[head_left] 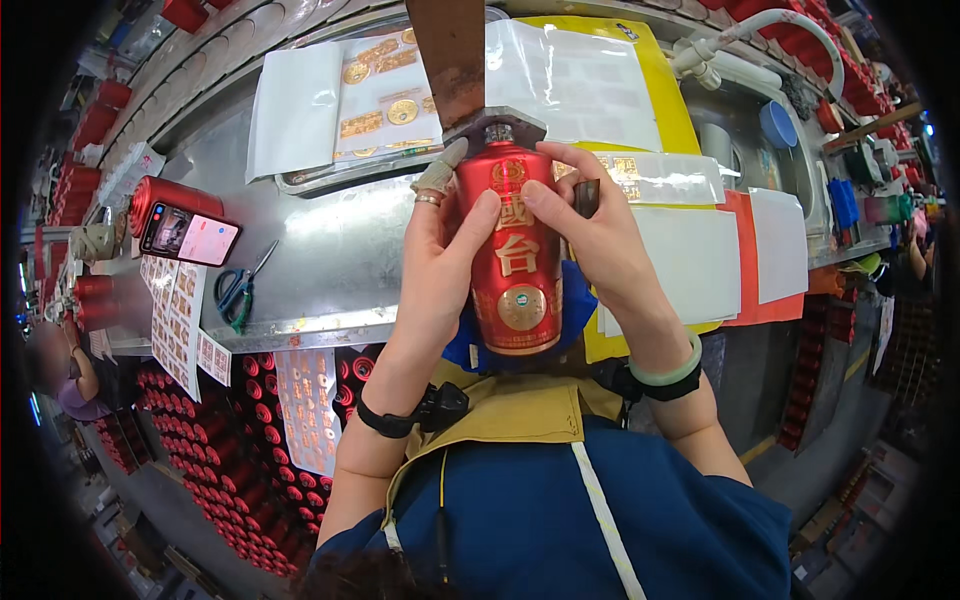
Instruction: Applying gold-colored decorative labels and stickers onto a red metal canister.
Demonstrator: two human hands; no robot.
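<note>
A red bottle (513,318) with gold characters and a round gold emblem stands tilted between my hands, its neck pointing away from me. My left hand (437,240) is closed on its left side, the thumb pressing its front; a pale wrap covers the index finger, which wears a ring below it. From the right, my right hand (603,222) grips the bottle too, thumb on the upper front and index finger near the shoulder. A short dark stick-like thing (586,198) shows by the right fingers; its kind I cannot make out. Blue material (578,300) lies beneath the bottle.
Sheets of gold stickers (385,105) lie beyond the left hand. White paper (680,262) is on the right. Scissors (235,298) and a phone (190,235) leaning on a red bottle are at left. A brown post (447,60) rises ahead. Red bottles (215,440) crowd below the table.
</note>
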